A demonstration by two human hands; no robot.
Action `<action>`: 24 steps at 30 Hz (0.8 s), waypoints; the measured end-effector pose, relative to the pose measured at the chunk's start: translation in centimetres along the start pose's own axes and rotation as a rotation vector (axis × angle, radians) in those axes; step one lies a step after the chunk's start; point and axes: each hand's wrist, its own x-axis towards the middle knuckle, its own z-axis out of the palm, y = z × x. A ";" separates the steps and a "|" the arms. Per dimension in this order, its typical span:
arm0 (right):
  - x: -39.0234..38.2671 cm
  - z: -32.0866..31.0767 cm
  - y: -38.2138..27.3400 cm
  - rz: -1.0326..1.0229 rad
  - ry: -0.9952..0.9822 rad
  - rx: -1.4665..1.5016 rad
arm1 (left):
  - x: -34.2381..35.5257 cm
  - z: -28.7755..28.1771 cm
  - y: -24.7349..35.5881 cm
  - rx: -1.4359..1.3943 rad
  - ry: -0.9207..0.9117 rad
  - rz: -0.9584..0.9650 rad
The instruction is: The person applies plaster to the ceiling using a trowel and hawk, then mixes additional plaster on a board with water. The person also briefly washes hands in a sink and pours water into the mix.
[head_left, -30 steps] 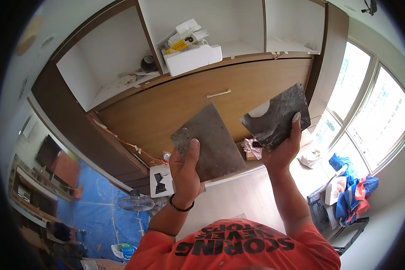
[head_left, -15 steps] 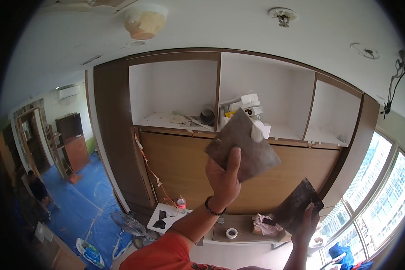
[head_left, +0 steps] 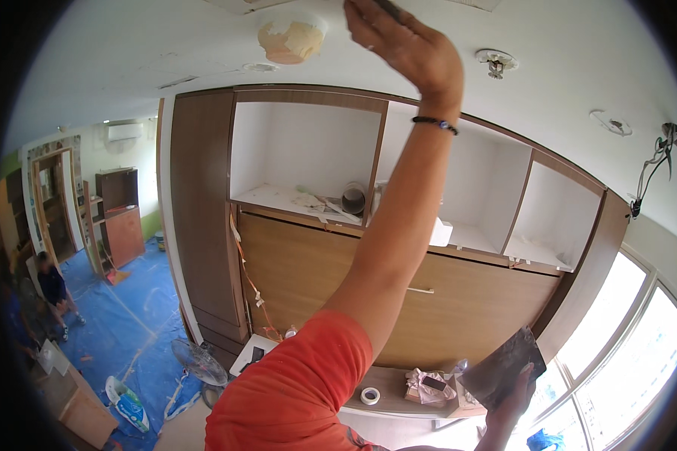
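My left hand (head_left: 417,56) is stretched up to the white ceiling at the top edge, fingers closed on a flat putty plate (head_left: 387,8). Only a dark sliver of that plate shows, so whether it touches the ceiling I cannot tell. Low on the right, my right hand (head_left: 516,397) grips a second plate, a dark, smeared, square putty plate (head_left: 498,367), tilted in front of the window side. A round ceiling patch (head_left: 292,42) with a peeling tan surface lies left of my raised hand.
Overhead are a sprinkler head (head_left: 496,65) and hanging wires (head_left: 660,161). A built-in cabinet (head_left: 203,173) with open shelves fills the wall ahead. Below are a tape roll (head_left: 369,395) and a fan (head_left: 199,362). A person (head_left: 53,289) stands on blue floor sheeting (head_left: 139,301) at the left.
My left hand has swung up from in front of the cabinet to the ceiling, taking its plate with white putty along. My right hand still holds its plate, slightly lower.
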 end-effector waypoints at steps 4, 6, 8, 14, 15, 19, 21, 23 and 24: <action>0.5 -0.5 0.8 0.021 -0.030 -0.020 | -4.9 3.3 1.2 -0.062 -0.018 0.102; 0.5 -1.2 0.9 0.024 -0.014 -0.030 | -6.6 1.9 1.6 -0.184 -0.049 0.077; 1.1 -2.4 1.1 0.035 0.024 -0.056 | -7.2 -0.5 2.1 -0.222 -0.128 0.051; 0.8 -3.3 1.0 0.034 -0.113 -0.017 | 1.4 -1.9 -0.7 -0.144 0.011 0.150; 1.0 -3.7 1.0 0.030 -0.111 -0.014 | 2.1 -1.5 -0.8 -0.162 0.005 0.154; 1.4 -5.1 1.2 0.022 -0.067 -0.027 | 1.9 0.1 0.1 0.013 0.007 0.102; 1.5 -5.9 1.1 0.019 -0.007 -0.038 | 0.7 0.9 1.2 0.023 0.015 0.137; 1.8 -7.2 0.8 0.010 0.076 -0.042 | -1.2 1.6 3.0 -0.019 0.011 0.100; 2.1 -8.1 0.8 -0.002 0.064 -0.050 | -1.7 1.9 3.9 -0.041 0.012 0.088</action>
